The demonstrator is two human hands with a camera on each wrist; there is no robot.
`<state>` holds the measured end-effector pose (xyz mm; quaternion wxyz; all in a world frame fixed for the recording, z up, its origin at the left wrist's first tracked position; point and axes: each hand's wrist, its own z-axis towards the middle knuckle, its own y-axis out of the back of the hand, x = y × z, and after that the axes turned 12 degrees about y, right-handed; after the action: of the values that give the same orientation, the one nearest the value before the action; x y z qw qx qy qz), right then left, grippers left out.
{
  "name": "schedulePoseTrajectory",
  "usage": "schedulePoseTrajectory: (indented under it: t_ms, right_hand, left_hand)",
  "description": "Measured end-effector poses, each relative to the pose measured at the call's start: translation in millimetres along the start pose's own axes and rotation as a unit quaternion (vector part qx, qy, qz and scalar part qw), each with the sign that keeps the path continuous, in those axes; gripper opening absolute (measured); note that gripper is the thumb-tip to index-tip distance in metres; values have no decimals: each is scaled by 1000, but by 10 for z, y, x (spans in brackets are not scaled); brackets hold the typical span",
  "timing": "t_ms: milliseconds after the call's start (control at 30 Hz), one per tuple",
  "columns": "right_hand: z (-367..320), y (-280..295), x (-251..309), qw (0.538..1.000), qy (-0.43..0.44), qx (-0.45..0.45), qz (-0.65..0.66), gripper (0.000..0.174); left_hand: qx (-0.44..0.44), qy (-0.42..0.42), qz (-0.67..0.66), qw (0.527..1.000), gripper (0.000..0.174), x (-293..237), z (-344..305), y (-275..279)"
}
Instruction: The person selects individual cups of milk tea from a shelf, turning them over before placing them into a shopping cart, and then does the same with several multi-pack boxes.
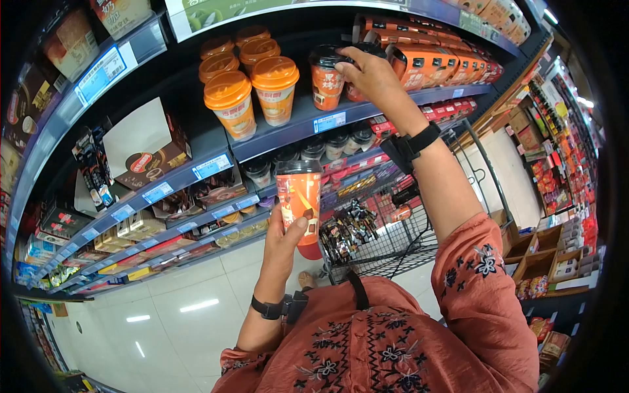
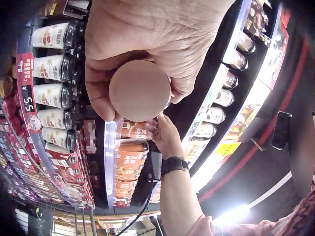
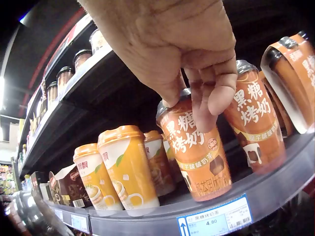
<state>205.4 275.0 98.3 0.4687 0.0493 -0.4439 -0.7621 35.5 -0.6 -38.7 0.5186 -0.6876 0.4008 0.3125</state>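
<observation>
My left hand [image 1: 280,243] holds an orange milk tea cup [image 1: 301,196] with a dark lid, upright in front of the shelf. In the left wrist view the round pale base of this cup [image 2: 139,91] faces the camera, with fingers and thumb curled round its sides. Up at the shelf, my right hand [image 1: 377,77] grips a second orange milk tea cup [image 3: 202,164] near its black lid, thumb on one side and fingers on the other. That cup is at the front edge of the shelf. Beside it stands a matching cup [image 3: 258,130].
Yellow-orange cups [image 1: 275,92] with orange lids stand left of the right hand. Orange multipacks [image 1: 419,65] line the shelf to the right. Below is a wire shopping cart [image 1: 400,242] with goods inside. A price label [image 3: 215,217] runs along the shelf edge.
</observation>
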Motion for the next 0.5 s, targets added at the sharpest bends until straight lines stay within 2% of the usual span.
schedulePoseTrajectory:
  t_ms: [500]
  right_hand:
    - [-1, -2, 29, 998, -46, 22, 40, 37]
  left_hand:
    - [-1, 0, -5, 1000, 63, 0, 9, -1]
